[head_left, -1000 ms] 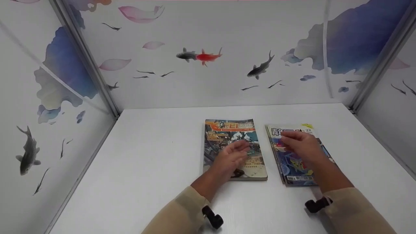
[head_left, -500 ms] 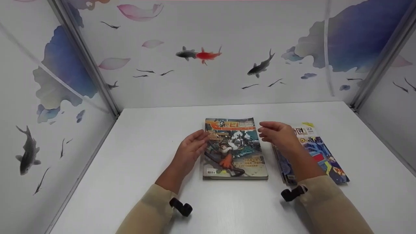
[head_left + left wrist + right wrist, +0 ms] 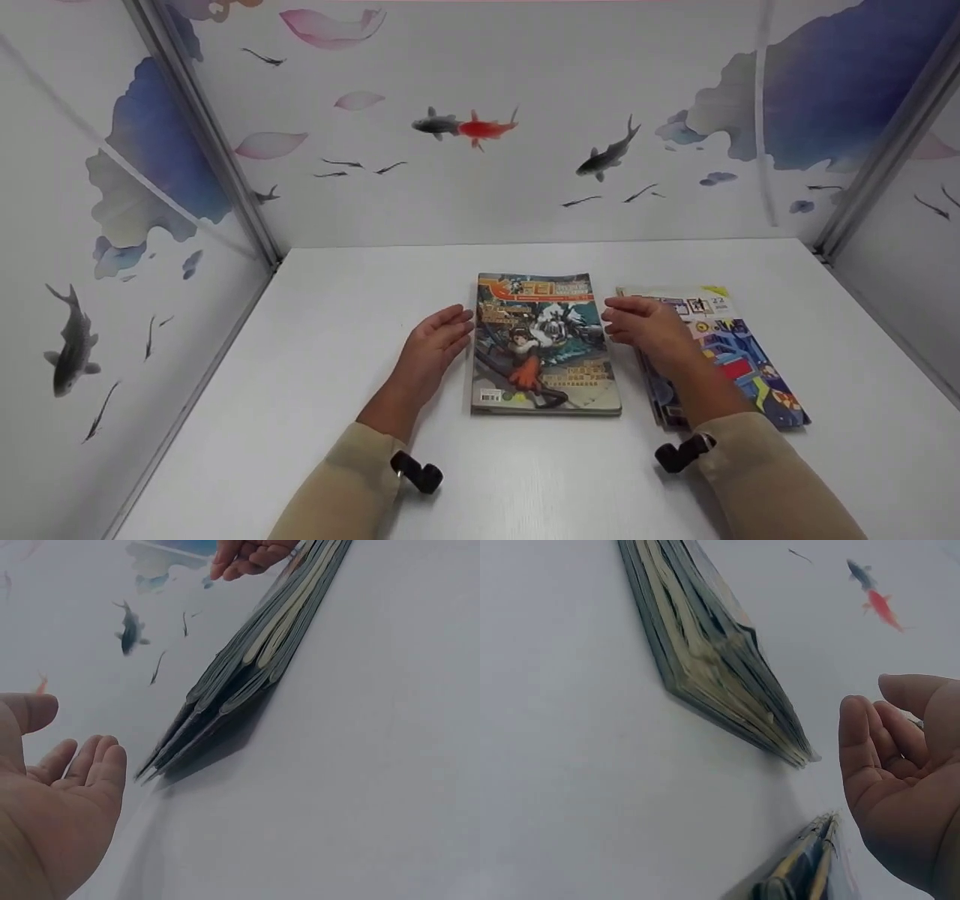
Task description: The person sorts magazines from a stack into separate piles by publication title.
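Note:
A stack of magazines (image 3: 546, 352) with an orange-titled cover lies in the middle of the table in the head view. My left hand (image 3: 431, 349) is beside its left edge, fingers relaxed and holding nothing. On the other side, my right hand (image 3: 652, 334) is by the stack's right edge, also relaxed, partly covering a second stack of magazines (image 3: 750, 367) with a blue cover. In the left wrist view the middle stack shows its folded spines (image 3: 255, 652), a little apart from the left hand. Worn page edges (image 3: 712, 652) of that stack show in the right wrist view.
The white table (image 3: 337, 330) extends around both stacks. White walls (image 3: 480, 202) printed with fish and petals enclose its back and sides, with metal posts (image 3: 217, 150) at the corners. Black wrist devices (image 3: 416, 472) sit at the beige sleeves (image 3: 337, 480).
My left hand has moved left, off the middle stack's cover to its side. The right hand has moved left from over the blue-covered stack toward the gap. Both stacks stay in place.

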